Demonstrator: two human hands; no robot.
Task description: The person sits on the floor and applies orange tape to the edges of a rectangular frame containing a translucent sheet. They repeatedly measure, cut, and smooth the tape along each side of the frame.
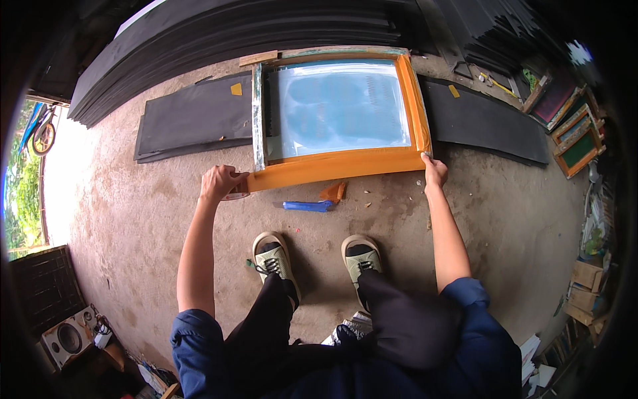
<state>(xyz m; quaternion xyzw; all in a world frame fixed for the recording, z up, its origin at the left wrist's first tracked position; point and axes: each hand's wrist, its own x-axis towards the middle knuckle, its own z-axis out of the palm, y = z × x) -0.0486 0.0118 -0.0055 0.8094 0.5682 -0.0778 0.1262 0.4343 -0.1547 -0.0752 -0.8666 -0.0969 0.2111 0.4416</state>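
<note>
In front of me a screen printing frame point(342, 106) with a pale blue mesh lies on dark boards. Orange tape covers its right side and near edge. A wide strip of orange tape point(339, 171) stretches along the near edge between my two hands. My left hand point(219, 183) is closed around the tape roll at the frame's near left corner; the roll is partly hidden by the fingers. At the near right corner my right hand point(434, 171) pinches the strip's end. On the floor below lie a blue utility knife point(307, 206) and a crumpled orange tape scrap point(333, 192).
Dark flat boards point(196, 116) reach out to the left and more boards point(485, 120) to the right. A tall stack of black sheets point(232, 40) stands behind. Smaller frames point(577, 143) lean at the far right. A speaker point(68, 337) sits at lower left.
</note>
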